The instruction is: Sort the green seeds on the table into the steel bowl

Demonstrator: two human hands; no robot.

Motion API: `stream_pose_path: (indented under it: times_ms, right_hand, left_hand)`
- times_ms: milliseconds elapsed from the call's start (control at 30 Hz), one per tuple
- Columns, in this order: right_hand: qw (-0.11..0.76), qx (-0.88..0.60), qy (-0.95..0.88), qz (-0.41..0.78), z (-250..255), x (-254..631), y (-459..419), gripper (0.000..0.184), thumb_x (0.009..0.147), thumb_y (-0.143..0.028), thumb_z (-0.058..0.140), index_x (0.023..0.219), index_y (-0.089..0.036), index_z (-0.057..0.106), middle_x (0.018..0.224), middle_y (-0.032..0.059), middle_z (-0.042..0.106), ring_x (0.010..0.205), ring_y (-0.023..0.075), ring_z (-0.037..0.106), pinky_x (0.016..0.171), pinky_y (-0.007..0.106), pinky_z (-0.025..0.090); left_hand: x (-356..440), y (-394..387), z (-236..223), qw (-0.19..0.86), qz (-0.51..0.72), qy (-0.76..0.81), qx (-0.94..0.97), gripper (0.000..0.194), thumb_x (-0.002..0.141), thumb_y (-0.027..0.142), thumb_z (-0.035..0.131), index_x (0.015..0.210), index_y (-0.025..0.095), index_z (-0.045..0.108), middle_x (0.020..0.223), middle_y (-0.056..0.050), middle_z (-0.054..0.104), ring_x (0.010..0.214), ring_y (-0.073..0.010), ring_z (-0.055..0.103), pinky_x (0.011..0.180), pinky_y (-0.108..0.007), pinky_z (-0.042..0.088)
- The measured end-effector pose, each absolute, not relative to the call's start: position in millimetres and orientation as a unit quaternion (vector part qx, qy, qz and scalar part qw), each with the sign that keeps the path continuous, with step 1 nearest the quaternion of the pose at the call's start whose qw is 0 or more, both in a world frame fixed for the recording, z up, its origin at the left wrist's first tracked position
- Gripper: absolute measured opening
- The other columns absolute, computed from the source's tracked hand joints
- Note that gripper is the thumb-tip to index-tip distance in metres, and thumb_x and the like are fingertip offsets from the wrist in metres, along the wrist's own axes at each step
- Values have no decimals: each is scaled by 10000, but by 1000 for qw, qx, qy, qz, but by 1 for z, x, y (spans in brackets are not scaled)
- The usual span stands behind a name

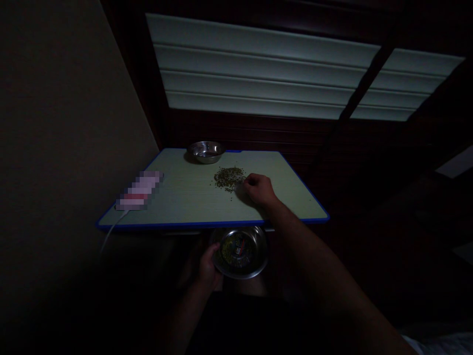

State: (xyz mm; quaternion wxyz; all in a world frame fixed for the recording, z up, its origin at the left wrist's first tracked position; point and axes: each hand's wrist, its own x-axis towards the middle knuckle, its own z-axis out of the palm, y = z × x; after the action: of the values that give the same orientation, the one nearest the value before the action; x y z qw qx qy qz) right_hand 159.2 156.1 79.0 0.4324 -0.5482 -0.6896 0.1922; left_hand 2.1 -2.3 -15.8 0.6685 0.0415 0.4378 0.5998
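My left hand (210, 268) grips the rim of a shiny metal bowl (260, 259) below the table's front edge. Greenish small grains lie in this bowl, along with a small dark and red patch I cannot identify. Over the table, my right hand (258, 189) is closed with curled fingers at the right edge of a loose pile of small greenish-brown grains (228, 177). What its fingertips hold, if anything, is too small and dark to make out. A second metal bowl (206, 153) stands near the table's back edge, behind the pile.
The pale table (185, 202) has a blue edge. On its left side lies a blurred-out pinkish object (140, 190) with a white cable (113, 227) running over the front edge. A wall (74, 98) rises at left; dark wood panels with pale slats (258, 69) stand behind.
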Motion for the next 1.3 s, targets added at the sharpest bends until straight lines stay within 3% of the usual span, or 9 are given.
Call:
stream_pose_path:
  times_ms: [267, 433, 1067, 1300]
  right_hand:
    - [430, -512, -712, 214, 79, 158, 154, 123, 721, -239, 564, 693, -164, 657, 645, 4, 625, 626, 127, 527, 645, 259, 409]
    - [434, -510, -708, 222, 81, 158, 154, 113, 712, -233, 566, 694, -162, 651, 649, 1, 632, 636, 127, 529, 636, 252, 400]
    - [424, -468, -727, 268, 78, 157, 155, 128, 737, -248, 617, 745, -153, 702, 711, 19, 687, 683, 135, 581, 683, 258, 443]
    - [413, -440, -728, 325, 81, 158, 152, 128, 693, -283, 659, 704, -158, 687, 676, 12, 663, 652, 130, 558, 652, 264, 435]
  left_hand:
    - [3, -2, -16, 665, 609, 431, 40, 123, 667, 207, 657, 741, 159, 742, 713, -80, 761, 859, -292, 733, 787, -371, 588]
    - [1, -2, -19, 677, 605, 417, 33, 150, 659, 214, 674, 751, 114, 737, 720, -108, 758, 827, -303, 730, 757, -370, 585]
    - [5, -2, -12, 666, 608, 432, 24, 104, 646, 219, 647, 685, 165, 727, 654, -63, 742, 712, -260, 722, 676, -349, 587]
    - [3, -2, -18, 667, 609, 428, 39, 142, 636, 234, 666, 724, 150, 741, 725, -84, 767, 817, -299, 733, 769, -394, 589]
